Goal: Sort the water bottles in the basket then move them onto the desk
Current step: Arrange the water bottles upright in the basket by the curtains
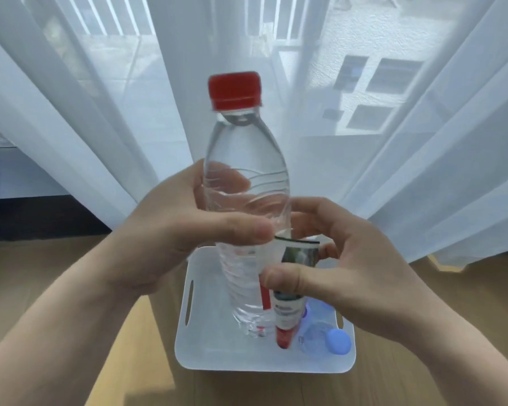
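I hold a clear water bottle (245,177) with a red cap upright above the white basket (201,344). My left hand (170,230) grips its middle, thumb across the front. My right hand (335,268) pinches the bottle's label (294,285), which hangs partly peeled off the bottle's lower right side. Inside the basket, at the near right, lies another clear bottle (326,338) with a blue cap, mostly hidden behind my right hand and the label.
The basket stands on a wooden floor (71,288). White sheer curtains (423,171) hang just behind it across a window. A dark baseboard strip (27,215) runs at the left.
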{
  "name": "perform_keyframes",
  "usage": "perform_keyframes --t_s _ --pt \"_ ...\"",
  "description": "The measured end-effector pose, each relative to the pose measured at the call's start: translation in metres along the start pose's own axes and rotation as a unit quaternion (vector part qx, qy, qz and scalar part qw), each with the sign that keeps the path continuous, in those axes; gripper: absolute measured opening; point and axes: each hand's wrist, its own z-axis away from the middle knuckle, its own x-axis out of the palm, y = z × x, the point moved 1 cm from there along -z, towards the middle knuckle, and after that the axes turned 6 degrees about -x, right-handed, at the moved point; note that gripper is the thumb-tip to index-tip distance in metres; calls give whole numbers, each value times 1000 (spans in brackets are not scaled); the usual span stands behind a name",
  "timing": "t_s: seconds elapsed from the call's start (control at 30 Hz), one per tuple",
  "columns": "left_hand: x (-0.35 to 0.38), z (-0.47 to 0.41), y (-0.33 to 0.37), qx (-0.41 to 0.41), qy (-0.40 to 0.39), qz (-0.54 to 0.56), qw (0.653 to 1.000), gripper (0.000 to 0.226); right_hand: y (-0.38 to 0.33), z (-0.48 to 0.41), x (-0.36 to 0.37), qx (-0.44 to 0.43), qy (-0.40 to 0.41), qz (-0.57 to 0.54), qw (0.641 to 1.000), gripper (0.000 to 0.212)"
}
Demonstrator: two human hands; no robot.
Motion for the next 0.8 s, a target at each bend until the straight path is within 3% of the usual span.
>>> perform_keyframes --t_s 0.1,0.17,0.37,0.5,0.63,0.8 --pt "-3 -2 -2 -25 39 14 999 84 1 -1 1 -17 64 67 996 39" --pt "1 -1 -1 -35 48 -1 998 82 3 -2 1 -31 56 85 994 18" --pt "-3 2 -3 -57 215 -78 972 81 8 -1 -5 12 -35 174 984 21" --pt "-11 6 5 -8 310 -96 946 77 20 -1 11 16 -56 247 967 17" --pt "-16 9 6 -4 318 -105 942 72 32 -12 42 -8 -55 261 964 11" --pt "-21 16 2 -2 298 -103 949 72 48 -33 66 45 -24 186 981 10"
